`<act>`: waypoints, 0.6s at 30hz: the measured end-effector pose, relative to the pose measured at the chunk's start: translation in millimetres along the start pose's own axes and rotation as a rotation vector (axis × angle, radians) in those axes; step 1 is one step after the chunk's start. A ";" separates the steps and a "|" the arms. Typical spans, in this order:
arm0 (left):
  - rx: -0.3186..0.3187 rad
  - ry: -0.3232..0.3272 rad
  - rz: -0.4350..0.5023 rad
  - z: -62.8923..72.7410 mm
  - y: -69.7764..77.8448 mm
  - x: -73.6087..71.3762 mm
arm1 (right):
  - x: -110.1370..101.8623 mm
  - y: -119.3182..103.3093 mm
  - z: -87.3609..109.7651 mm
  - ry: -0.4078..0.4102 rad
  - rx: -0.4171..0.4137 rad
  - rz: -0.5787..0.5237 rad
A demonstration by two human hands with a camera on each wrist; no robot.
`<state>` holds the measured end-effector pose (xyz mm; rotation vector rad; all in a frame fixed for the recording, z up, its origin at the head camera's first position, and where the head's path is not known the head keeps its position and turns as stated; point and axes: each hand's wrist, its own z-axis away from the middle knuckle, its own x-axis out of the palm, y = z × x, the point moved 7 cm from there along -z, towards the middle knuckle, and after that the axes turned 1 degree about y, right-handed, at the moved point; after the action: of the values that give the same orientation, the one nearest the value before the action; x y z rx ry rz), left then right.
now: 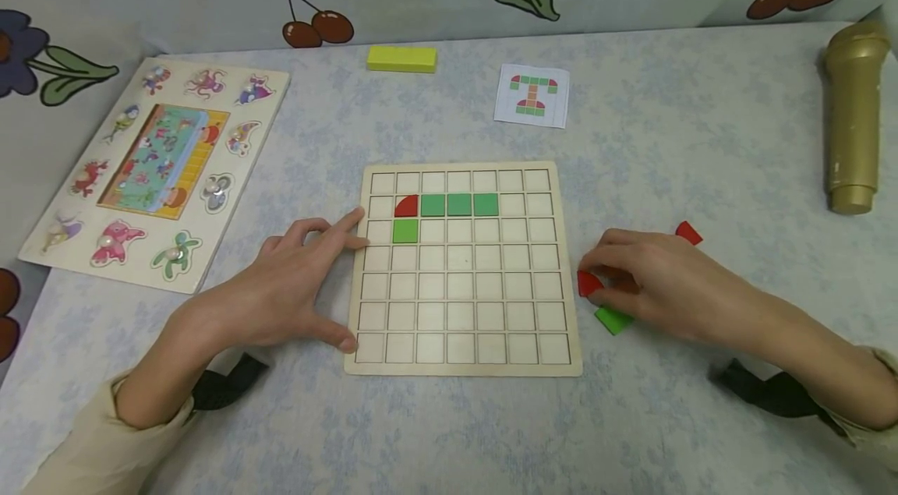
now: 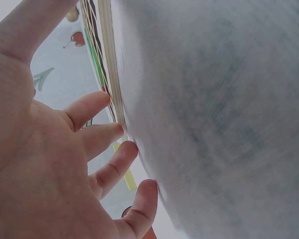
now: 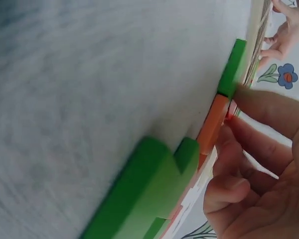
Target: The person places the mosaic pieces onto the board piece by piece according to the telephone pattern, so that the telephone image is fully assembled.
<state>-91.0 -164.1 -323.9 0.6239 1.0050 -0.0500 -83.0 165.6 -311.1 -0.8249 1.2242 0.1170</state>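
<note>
A wooden grid board [image 1: 459, 370] lies on the table, holding a red quarter-circle tile [image 1: 407, 206], a row of three green square tiles [image 1: 459, 205] and a lighter green square [image 1: 405, 231] below the red one. My left hand [image 1: 284, 288] rests at the board's left edge, thumb and fingers spread, fingertips against its side. Just off the right edge, my right hand [image 1: 652, 281] pinches a red quarter-circle tile [image 1: 588, 284] between thumb and fingers. Beneath that hand lie a green tile [image 1: 614, 319] and, in the right wrist view, an orange tile [image 3: 213, 122] and more green ones [image 3: 134, 189].
Behind the board lie a pattern card [image 1: 532, 96] and a yellow block [image 1: 402, 59]. A knobbed picture puzzle [image 1: 203, 245] occupies the left side. At far right is a gold microphone-shaped object [image 1: 852, 117]. Another red piece [image 1: 689, 232] lies beyond my right hand.
</note>
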 end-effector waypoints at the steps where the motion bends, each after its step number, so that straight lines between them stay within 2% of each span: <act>1: 0.001 0.000 0.000 0.1 0.0 -0.1 | -0.6 -1.0 0.1 0.008 -0.015 0.004; 7: 0.002 0.002 -0.005 0.4 -0.5 -0.1 | -4.7 -6.6 -1.5 0.058 -0.090 0.042; 15: 0.002 0.003 -0.004 0.2 -1.3 0.4 | -14.9 -12.5 -15.4 0.129 -0.165 0.000; 18: 0.000 0.003 -0.003 0.1 -1.2 0.3 | -19.5 -13.6 -24.4 0.149 -0.166 -0.029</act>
<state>-91.1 -165.0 -324.7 0.6227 1.0086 -0.0516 -102.7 147.6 -289.8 -1.0098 1.3548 0.1376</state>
